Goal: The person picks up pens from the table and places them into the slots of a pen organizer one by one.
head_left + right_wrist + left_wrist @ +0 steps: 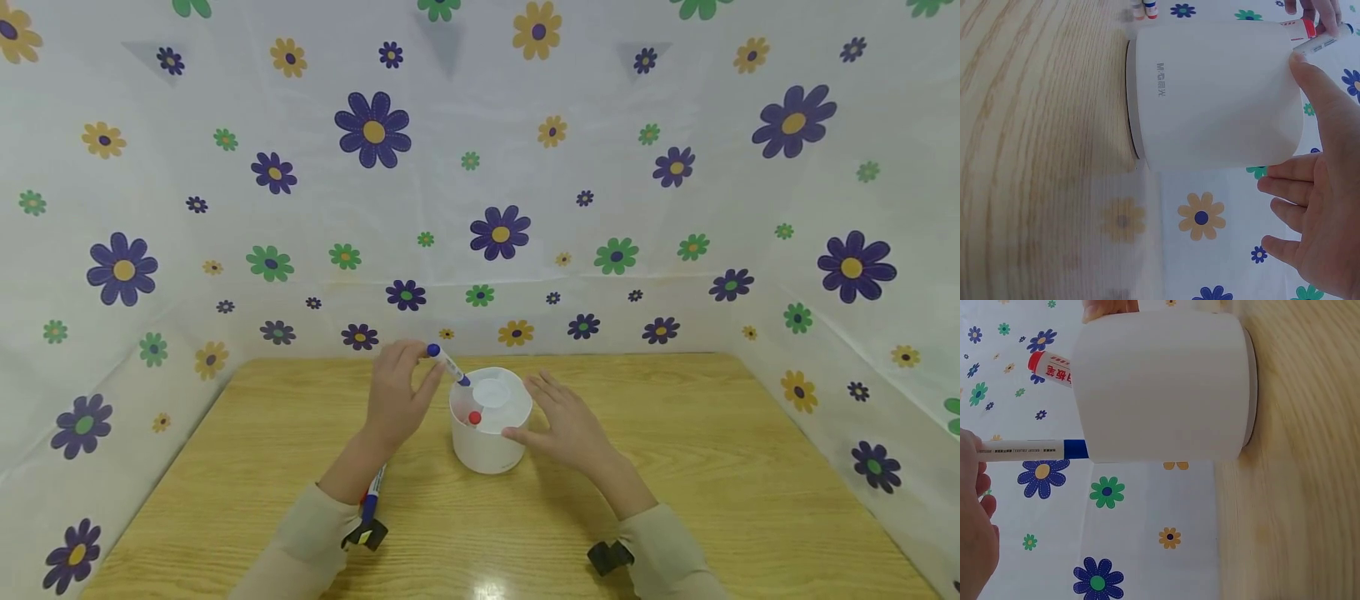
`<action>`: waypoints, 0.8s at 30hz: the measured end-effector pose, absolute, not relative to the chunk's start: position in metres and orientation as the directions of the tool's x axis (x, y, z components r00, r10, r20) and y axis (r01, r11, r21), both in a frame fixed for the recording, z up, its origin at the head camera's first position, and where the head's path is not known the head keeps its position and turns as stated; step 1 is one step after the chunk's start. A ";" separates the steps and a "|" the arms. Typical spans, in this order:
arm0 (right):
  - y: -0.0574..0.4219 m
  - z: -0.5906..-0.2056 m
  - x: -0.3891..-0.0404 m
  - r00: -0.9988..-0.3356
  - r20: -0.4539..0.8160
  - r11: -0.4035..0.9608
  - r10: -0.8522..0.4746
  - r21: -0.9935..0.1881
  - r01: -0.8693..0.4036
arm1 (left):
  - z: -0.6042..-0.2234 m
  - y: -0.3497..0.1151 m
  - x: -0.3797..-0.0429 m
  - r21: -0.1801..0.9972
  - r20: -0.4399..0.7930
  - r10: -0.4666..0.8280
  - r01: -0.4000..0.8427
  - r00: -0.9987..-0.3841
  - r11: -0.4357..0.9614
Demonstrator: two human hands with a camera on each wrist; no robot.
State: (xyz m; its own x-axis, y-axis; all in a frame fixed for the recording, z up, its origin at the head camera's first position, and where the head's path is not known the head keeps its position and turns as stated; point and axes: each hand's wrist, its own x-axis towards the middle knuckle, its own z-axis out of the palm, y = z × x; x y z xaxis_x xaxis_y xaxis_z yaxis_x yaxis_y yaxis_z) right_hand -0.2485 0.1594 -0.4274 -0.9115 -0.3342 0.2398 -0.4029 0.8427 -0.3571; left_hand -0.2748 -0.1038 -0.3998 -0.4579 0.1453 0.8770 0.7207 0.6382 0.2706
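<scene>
A white pen holder [489, 450] stands upright on the table, with divided compartments inside. My left hand [397, 392] pinches a blue whiteboard marker [450, 364] by its upper part. The marker slants down to the right, its lower blue end right at the holder's left rim. A red whiteboard marker [1050, 367] stands in the holder, its red end [475, 417] above the front left of the rim in the head view. At the holder's right side is my right hand [573, 429], fingers fairly straight, with its thumb [1319, 81] touching the rim.
Near my left forearm, a blue marker [371, 500] lies on the wooden table [675, 467], with a bit of red beside it. Flower-patterned white cloth [450, 192] encloses the back and both sides. Each wrist wears a black strap [609, 557].
</scene>
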 end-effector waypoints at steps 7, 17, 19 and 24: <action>0.159 -0.428 -0.250 -0.911 0.237 0.845 -0.338 -0.349 -0.404 | -0.399 -0.107 -0.270 0.278 0.861 0.165 0.716 -0.482 0.641; 0.158 -0.427 -0.250 -0.916 0.223 0.845 -0.334 -0.360 -0.395 | -0.402 -0.113 -0.270 0.293 0.837 0.181 0.703 -0.516 0.648; 0.158 -0.427 -0.250 -0.915 0.228 0.843 -0.334 -0.362 -0.398 | -0.403 -0.115 -0.271 0.285 0.838 0.185 0.702 -0.513 0.653; 0.158 -0.428 -0.249 -0.910 0.239 0.839 -0.338 -0.361 -0.406 | -0.405 -0.122 -0.272 0.259 0.834 0.206 0.693 -0.512 0.673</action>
